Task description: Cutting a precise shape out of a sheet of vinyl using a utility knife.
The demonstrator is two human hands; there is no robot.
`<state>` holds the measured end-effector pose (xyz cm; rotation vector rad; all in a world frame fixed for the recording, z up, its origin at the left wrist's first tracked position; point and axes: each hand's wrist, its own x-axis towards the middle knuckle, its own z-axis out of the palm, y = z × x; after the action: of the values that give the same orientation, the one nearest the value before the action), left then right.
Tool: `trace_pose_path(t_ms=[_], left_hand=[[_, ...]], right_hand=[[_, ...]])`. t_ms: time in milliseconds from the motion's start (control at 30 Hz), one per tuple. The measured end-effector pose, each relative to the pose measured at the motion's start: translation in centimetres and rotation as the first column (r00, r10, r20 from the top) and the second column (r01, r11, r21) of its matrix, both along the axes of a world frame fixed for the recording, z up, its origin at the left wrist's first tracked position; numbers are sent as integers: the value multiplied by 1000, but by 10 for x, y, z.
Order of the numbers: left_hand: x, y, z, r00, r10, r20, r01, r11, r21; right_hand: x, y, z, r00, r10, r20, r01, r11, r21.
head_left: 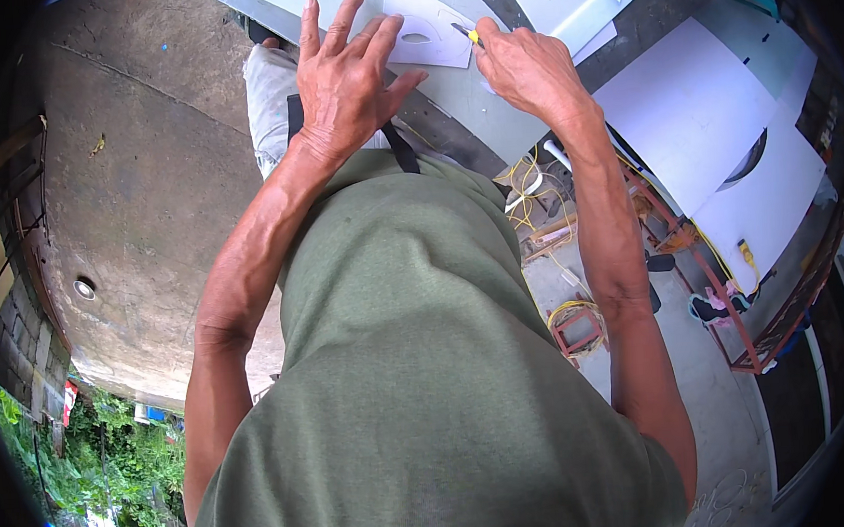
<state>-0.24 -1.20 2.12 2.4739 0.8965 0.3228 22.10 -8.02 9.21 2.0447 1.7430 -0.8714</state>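
**Lead:** Report the left hand [351, 79] first.
**Assistant:** Palm down, fingers spread wide, nothing in its grip. The forefinger overlaps the left part of a white sheet [443, 52]; the thumb lies lower, near the sheet's bottom edge. Pressure cannot be judged from this view.
**Lead:** And the right hand [531, 68]?
**Assistant:** Fingers closed around a yellow and black cutter [473, 36]. The blade points up and to the left, at the right-hand part of the sheet (whether the tip touches the material, I cannot tell).
**Lead:** Position and condition of the sheet?
**Assistant:** It lies on a pale grey surface [500, 123], between the two hands and ahead of the wearer's body. It carries one pointed, eye-shaped opening [416, 39], nearer the left hand than the right. Thin lines are visible near the blade; drawn or cut, I cannot tell.
**Lead:** Note the surroundings.
**Assistant:** To the right, large white panels [673, 103], one bordering a dark curved shape [746, 162]. A yellow tool [747, 251] rests on the lower panel. Below these stands a reddish metal frame [719, 308]. Yellow cord [525, 185] lies loosely tangled beside the right forearm. The wearer has a green shirt [428, 360]; foliage [134, 455] shows at lower left.
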Motion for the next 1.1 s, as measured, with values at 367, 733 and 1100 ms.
trace_pose_path(t_ms=[367,733,1100], left_hand=[[20,45,-26,909,-416,12,414,902,-121],[21,46,-25,917,-399,-5,396,912,-111],[22,46,-25,918,-397,-1,394,913,-106]], right_hand=[[-7,-8,-2,1000,-23,-14,23,1000,-14],[-19,-14,-6,985,-154,-72,155,988,10],[-27,-18,-9,971,-225,-80,229,972,46]])
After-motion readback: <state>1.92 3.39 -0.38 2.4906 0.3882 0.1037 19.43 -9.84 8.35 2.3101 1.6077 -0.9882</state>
